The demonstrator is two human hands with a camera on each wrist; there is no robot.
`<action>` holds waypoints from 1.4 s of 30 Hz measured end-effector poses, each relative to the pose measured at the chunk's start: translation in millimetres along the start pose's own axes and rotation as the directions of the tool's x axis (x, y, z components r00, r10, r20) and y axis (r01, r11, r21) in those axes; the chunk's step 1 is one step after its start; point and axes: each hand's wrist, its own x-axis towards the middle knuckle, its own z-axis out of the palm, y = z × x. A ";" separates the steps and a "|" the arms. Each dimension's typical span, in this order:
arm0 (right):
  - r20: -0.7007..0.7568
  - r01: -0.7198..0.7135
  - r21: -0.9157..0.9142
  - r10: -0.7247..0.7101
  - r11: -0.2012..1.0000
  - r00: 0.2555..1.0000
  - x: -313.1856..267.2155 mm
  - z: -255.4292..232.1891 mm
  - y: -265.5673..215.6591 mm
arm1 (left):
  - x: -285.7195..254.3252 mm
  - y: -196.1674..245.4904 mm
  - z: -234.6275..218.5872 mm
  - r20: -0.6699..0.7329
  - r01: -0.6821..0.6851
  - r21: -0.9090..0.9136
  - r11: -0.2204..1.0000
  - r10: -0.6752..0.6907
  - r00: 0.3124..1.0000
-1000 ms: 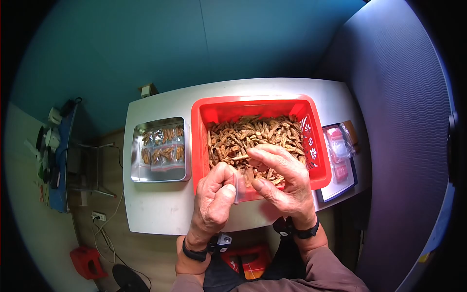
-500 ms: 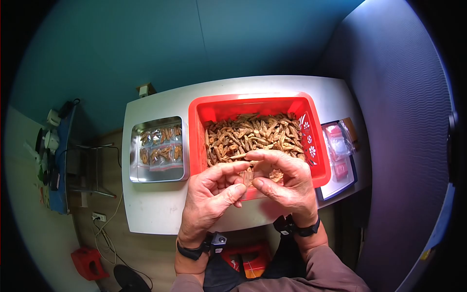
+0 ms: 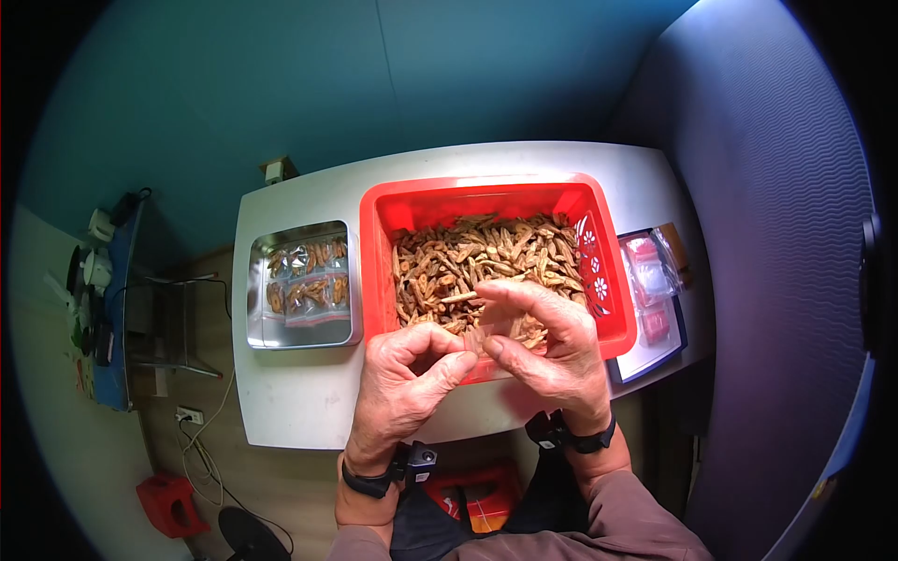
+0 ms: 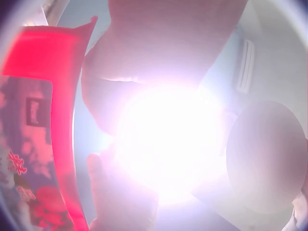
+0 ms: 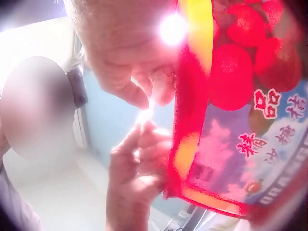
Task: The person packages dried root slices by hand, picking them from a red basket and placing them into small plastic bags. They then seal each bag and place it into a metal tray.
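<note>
Teal wall (image 3: 234,112) at 12, white table (image 3: 299,402) below; red basket (image 3: 370,252) mid-table w/ heap of brown slices (image 3: 477,248). Tin (image 3: 265,327) w/ packed sachets (image 3: 309,285) at 9 of basket, tray (image 3: 636,363) w/ wrapped packets (image 3: 645,271) at 3. Clear bag (image 3: 477,337) is at approx 6 of the heap, held up btwn both hands over basket's near side. L hand (image 3: 402,379) pinches bag's 9 o'clock edge btwn thumb & index. R hand (image 3: 552,346), at 3, has thumb tip on the film & fingers curved round it, index arched well off thumb; seems a loose hold. Wrist cams add little: glare swamps the left view; right one shows fingertips meeting at a bright spot. Can't tell if anything's inside, or which edge is the mouth. Bag looks v. light, thin & limp, prob. slippery, walls apt to cling; best hold = one lip per hand, finger pads only, gentle pinch at 9 & 3, as a hard tug could stretch or split it. Slices look dry, light, stiff, prob. brittle at thin ends, so take mid-length w/ pads, no squeezing tips; rough faces should grip OK, but pointy ends might poke film.
</note>
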 end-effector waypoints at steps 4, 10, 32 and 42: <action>-0.132 0.179 -0.284 -0.223 0.942 0.966 4.4 0.2 -1.4 | 0.5 -1.5 0.1 -0.041 -0.030 0.002 1.000 0.030 0.999; -0.128 0.303 -0.403 -0.381 0.864 0.916 0.9 1.1 -11.4 | 0.9 -6.9 1.8 -0.123 -0.109 -0.092 0.990 0.098 0.988; 0.122 -0.004 0.130 -0.012 0.991 0.992 -3.2 7.0 -2.5 | 5.2 -13.1 -8.2 0.054 -0.021 -0.259 0.966 0.036 0.998; 0.037 0.056 -0.108 -0.052 0.993 0.998 -3.9 8.9 0.1 | 6.5 -6.4 -9.7 0.071 0.021 -0.207 0.978 -0.006 0.997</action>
